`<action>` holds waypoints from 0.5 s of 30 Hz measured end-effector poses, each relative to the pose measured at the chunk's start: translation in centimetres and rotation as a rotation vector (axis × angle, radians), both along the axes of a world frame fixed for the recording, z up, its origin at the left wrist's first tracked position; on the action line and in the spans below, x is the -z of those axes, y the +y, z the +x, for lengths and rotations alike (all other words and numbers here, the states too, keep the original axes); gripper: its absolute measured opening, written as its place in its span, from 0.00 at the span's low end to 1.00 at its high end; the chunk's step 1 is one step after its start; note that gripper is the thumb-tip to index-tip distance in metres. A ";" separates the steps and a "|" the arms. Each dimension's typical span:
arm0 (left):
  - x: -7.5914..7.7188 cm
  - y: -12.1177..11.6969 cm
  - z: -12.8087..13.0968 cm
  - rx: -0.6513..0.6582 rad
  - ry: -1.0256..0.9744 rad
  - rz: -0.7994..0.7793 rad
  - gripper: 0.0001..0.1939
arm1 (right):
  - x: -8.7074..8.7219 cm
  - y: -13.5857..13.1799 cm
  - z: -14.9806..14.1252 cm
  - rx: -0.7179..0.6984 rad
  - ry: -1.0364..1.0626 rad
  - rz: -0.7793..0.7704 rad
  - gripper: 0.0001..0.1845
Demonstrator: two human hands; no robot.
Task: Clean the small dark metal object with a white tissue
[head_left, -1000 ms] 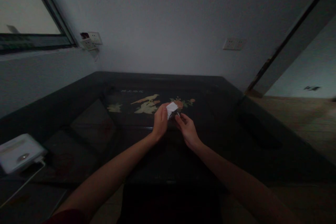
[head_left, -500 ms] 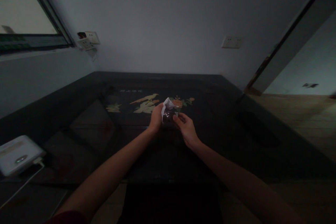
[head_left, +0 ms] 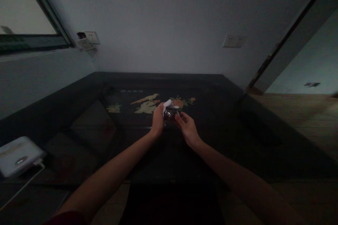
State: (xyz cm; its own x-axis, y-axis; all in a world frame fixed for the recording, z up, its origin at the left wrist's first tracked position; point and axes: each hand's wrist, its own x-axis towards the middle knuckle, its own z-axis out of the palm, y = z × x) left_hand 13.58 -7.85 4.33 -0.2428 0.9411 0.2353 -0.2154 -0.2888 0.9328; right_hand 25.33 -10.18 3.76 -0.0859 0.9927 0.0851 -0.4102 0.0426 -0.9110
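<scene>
Above the dark table, my left hand (head_left: pixel 158 120) is closed on a crumpled white tissue-like sheet (head_left: pixel 168 103) and the left side of a small dark, shiny object (head_left: pixel 170 114). The fingers of my right hand (head_left: pixel 188 128) pinch this object at its right end. Its surface gives off bright glints, and its kind cannot be made out in the dim light. The white sheet lies along the object's upper left side. Behind my hands, the table top shows a picture of a bird (head_left: pixel 149 98) and orange flowers (head_left: pixel 177 103).
A white box-shaped device (head_left: pixel 21 156) with a plugged-in cable (head_left: pixel 25 186) sits at the table's left. The dark table (head_left: pixel 163 154) meets a pale wall (head_left: pixel 158 24) with a socket plate (head_left: pixel 233 41). A dark flat shape (head_left: pixel 260 130) lies at the right.
The white sheet has folded over and stands lower at its top. My right hand has shifted very slightly to the right, and the dark object has turned a little.
</scene>
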 end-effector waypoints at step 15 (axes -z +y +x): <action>-0.8 -0.8 -0.3 -0.115 0.728 0.454 0.16 | 0.6 0.1 -0.1 0.055 -0.004 -0.057 0.19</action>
State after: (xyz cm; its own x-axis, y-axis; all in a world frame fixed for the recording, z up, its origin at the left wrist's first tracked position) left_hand 13.29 -8.69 5.18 0.0269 0.6973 0.7162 0.4443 -0.6502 0.6163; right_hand 25.27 -10.08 3.19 -0.0316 0.9991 0.0281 -0.4051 0.0129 -0.9142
